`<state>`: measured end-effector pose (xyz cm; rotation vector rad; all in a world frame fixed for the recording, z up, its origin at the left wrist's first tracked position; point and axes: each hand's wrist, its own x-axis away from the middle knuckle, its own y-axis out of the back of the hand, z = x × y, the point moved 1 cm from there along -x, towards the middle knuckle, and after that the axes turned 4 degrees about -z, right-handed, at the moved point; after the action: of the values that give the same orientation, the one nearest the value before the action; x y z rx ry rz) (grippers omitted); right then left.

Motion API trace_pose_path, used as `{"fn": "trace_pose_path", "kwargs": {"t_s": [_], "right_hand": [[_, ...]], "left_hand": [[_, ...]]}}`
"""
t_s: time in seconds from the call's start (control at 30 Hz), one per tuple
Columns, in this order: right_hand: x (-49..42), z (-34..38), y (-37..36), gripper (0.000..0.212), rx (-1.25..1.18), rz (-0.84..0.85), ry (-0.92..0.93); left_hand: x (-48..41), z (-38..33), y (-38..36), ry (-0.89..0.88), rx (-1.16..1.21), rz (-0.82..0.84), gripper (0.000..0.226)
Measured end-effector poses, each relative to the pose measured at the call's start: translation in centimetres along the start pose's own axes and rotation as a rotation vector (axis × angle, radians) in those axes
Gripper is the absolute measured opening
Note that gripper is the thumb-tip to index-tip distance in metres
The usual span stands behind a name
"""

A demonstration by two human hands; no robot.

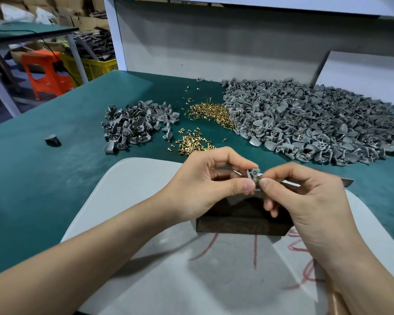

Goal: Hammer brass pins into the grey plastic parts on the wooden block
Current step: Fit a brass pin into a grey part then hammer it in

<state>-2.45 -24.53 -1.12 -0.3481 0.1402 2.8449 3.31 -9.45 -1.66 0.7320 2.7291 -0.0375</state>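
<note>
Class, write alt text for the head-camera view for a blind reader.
Over a dark wooden block, the left hand pinches a grey plastic part and the right hand holds a brass pin to it. Heaps of grey parts and loose brass pins lie on the green table behind.

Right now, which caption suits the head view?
Left hand holds a grey plastic part, right hand a brass pin, above the wooden block.

Grey plastic parts [305,119]; brass pins [214,113]; teal tabletop [43,178].
</note>
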Motion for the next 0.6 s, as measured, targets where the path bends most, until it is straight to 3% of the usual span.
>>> {"fn": "trace_pose_path", "kwargs": {"t_s": [0.6], "right_hand": [[0.08,-0.12,-0.38,0.02,-0.056,-0.021,-0.013]], "left_hand": [[0.06,-0.18,-0.13,-0.02,-0.006,-0.002,0.025]]}}
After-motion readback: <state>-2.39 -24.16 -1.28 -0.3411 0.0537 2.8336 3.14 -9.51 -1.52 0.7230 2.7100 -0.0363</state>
